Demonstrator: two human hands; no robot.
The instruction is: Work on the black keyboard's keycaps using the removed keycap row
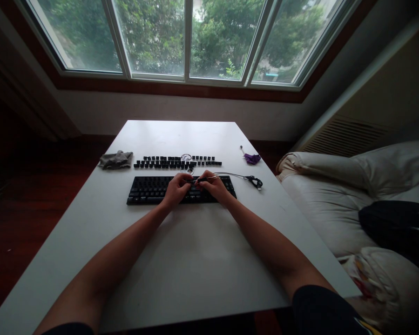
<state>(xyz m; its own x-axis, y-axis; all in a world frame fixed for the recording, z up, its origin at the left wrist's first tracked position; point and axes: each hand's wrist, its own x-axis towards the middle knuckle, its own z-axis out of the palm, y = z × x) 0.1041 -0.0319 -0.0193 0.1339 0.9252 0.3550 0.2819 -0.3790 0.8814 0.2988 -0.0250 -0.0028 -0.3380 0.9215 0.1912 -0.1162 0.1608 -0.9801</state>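
A black keyboard lies on the white table, and both hands are over its middle and right part. My right hand is closed on a slim black-handled tool with thin, light wire-like ends. Close beside it, my left hand has thumb and fingers pinched together near the tool's tip; whatever it grips is too small to make out. Behind the keyboard, many loose black keycaps stand in rows. A clear round item sits among them.
A grey cloth lies at the table's left edge. At the right are a purple cloth-like item and a coiled black cable. The white table stands between a window and a pale sofa with a dark bag.
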